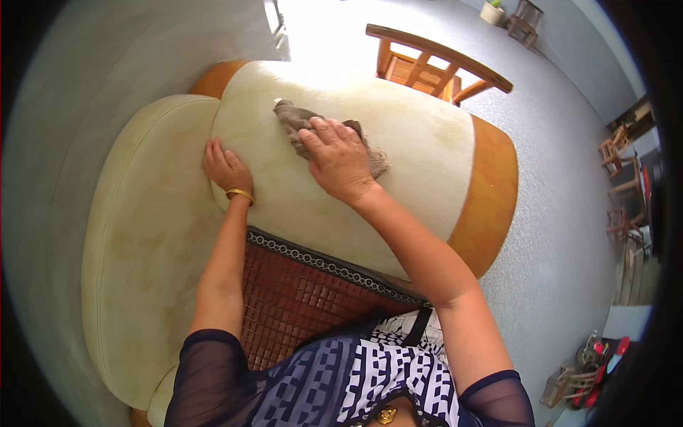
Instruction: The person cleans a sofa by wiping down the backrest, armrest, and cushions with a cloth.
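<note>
My right hand (339, 156) presses a crumpled brown-grey rag (290, 122) against the top of the cream sofa armrest (420, 156). The fingers lie over the cloth, and its ends stick out on both sides of the hand. My left hand (228, 171), with a gold bangle at the wrist, rests on the sofa where the armrest meets the cream backrest (153, 235). Nothing is held in it, and its fingers are extended. Faint yellowish stains mark the upholstery.
A reddish-brown beaded seat mat (306, 292) covers the seat near my body. Orange-brown panels (491, 192) edge the armrest. Beyond it stands a wooden chair (441, 60). A grey wall (64, 164) runs along the left; a potted plant (491, 12) is far back.
</note>
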A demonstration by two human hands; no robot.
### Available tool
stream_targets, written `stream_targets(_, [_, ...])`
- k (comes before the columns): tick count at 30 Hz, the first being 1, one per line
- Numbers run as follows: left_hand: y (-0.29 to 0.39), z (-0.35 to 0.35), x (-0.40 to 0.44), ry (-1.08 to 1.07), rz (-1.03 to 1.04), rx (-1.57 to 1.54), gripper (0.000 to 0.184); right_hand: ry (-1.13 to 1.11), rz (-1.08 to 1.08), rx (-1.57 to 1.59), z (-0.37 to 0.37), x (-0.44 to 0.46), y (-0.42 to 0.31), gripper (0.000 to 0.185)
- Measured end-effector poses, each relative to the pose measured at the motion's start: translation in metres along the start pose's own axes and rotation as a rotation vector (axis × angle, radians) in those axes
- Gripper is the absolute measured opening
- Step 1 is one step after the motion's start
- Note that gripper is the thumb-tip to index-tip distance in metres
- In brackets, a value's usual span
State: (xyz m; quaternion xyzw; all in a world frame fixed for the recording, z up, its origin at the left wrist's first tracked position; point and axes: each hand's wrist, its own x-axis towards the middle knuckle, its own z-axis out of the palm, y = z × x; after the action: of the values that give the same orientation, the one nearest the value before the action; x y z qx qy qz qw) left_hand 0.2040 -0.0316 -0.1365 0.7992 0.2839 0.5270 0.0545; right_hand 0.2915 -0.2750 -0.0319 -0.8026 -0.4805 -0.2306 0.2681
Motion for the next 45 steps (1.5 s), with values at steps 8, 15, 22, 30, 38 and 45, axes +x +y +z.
stream_targets(8, [-0.003,0.004,0.0,-0.003,0.012,0.047,0.04,-0.051,0.389,-0.242,-0.102,-0.051,0.107,0.046])
stream_targets(15, [0.001,0.0,0.003,-0.025,-0.006,0.04,0.04,0.008,0.875,-0.485,-0.176,-0.111,0.174,0.046])
stream_targets(22, [0.0,0.0,0.001,-0.002,-0.003,0.049,0.04,-0.054,0.788,-0.58,-0.136,-0.061,0.176,0.035])
stream_targets(30, [0.006,-0.004,0.002,-0.004,-0.022,0.018,0.042,-0.286,0.657,-0.304,-0.035,0.067,0.131,0.039])
stream_targets(38, [0.014,-0.009,0.003,-0.058,-0.084,-0.021,0.045,-0.388,0.404,-0.182,0.074,0.166,0.036,0.038])
stream_targets(45, [0.014,-0.009,0.002,-0.09,-0.113,-0.029,0.045,-0.135,-0.07,-0.021,0.121,0.157,-0.035,0.025])
